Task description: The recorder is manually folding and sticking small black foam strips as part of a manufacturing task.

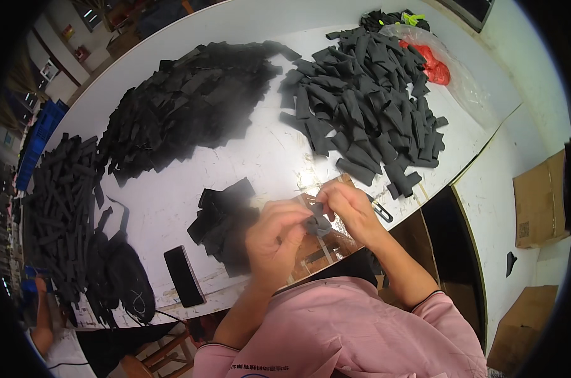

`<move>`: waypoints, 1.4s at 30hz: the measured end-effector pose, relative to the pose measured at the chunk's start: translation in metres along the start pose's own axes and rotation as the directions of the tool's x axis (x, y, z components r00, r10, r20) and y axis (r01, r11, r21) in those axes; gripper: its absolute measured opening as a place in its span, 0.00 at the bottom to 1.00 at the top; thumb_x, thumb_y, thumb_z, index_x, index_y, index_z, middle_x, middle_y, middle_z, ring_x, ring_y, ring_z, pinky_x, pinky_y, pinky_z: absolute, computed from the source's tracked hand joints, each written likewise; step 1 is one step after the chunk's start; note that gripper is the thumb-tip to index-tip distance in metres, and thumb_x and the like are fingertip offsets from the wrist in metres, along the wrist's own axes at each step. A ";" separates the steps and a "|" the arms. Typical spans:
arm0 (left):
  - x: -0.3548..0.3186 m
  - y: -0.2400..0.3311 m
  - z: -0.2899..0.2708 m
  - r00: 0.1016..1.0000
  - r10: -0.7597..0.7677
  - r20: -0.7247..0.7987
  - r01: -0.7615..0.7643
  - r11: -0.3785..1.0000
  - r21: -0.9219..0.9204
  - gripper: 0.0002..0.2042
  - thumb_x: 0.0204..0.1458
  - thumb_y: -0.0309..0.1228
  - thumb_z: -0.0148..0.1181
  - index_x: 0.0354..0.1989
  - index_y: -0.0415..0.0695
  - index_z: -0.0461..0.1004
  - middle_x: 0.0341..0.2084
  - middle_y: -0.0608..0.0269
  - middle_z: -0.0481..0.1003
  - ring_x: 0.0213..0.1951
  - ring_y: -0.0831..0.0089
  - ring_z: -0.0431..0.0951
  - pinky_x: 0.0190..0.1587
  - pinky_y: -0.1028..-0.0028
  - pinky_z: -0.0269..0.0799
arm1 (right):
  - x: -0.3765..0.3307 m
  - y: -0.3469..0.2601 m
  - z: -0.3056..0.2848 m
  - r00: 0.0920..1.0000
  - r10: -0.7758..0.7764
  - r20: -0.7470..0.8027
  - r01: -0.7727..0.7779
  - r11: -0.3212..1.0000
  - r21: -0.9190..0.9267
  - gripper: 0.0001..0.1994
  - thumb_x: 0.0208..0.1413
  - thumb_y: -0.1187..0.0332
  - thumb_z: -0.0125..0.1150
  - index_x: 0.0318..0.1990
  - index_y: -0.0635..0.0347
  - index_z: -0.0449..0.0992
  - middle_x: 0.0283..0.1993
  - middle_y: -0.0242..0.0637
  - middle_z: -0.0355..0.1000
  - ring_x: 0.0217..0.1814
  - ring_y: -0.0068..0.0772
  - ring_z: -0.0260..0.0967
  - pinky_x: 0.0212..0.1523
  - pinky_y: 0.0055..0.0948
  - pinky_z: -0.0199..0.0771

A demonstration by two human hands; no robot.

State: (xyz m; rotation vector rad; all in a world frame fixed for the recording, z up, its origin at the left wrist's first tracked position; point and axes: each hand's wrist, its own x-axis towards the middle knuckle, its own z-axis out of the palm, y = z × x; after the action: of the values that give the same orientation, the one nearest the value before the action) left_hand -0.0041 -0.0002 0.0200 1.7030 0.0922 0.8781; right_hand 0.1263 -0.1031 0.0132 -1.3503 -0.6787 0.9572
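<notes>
A small dark grey fabric piece (pixel 321 224) is pinched between my two hands over a brown-taped patch (pixel 336 247) at the table's near edge. My left hand (pixel 274 238) has its thumb and fingers closed on the fabric's left side. My right hand (pixel 348 209) is closed at the upper right of it, and a thin, light-coloured tip (pixel 313 200) shows by its fingertips; I cannot tell what it is. Beside my left hand lies a small heap of black fabric pieces (pixel 221 223). A slim black tool (pixel 381 211) rests just right of my right hand.
Flat black pieces (pixel 191 104) cover the far left, and grey fabric tubes (pixel 367 101) the far right. Narrow black strips (pixel 62 214) lie left, near a black bag (pixel 131 283) and a phone (pixel 184 276). Red plastic (pixel 432 64) and a cardboard box (pixel 541 201) are rightward.
</notes>
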 end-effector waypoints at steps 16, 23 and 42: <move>0.007 -0.004 0.005 0.967 -0.238 0.088 0.254 0.903 -0.347 0.12 0.38 0.16 0.57 0.34 0.34 0.70 0.35 0.58 0.71 0.40 0.73 0.69 0.45 0.77 0.63 | -0.010 -0.012 0.005 0.790 -0.511 0.339 0.575 0.426 -0.699 0.07 0.40 0.73 0.58 0.22 0.65 0.66 0.20 0.42 0.62 0.22 0.42 0.61 0.22 0.34 0.63; -0.002 -0.019 0.010 0.910 -0.356 0.213 0.374 0.926 -0.050 0.07 0.38 0.16 0.57 0.29 0.32 0.70 0.31 0.60 0.71 0.35 0.77 0.70 0.38 0.79 0.65 | -0.011 0.057 -0.005 0.822 -0.519 0.236 0.533 0.555 -0.639 0.04 0.42 0.74 0.54 0.27 0.64 0.69 0.23 0.44 0.65 0.24 0.44 0.63 0.25 0.34 0.65; 0.020 -0.004 0.001 0.943 -0.144 0.299 0.112 0.986 0.122 0.06 0.38 0.21 0.59 0.27 0.35 0.71 0.24 0.56 0.72 0.31 0.67 0.73 0.33 0.76 0.67 | -0.011 0.060 -0.002 0.891 -0.384 0.243 0.447 0.643 -0.622 0.05 0.46 0.70 0.53 0.30 0.61 0.72 0.25 0.44 0.68 0.26 0.45 0.66 0.25 0.35 0.67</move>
State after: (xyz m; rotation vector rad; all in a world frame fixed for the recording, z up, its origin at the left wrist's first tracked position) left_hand 0.0126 0.0101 0.0264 1.8892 0.0375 0.5110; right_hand 0.1123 -0.1158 -0.0451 -1.6602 -1.4364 0.3855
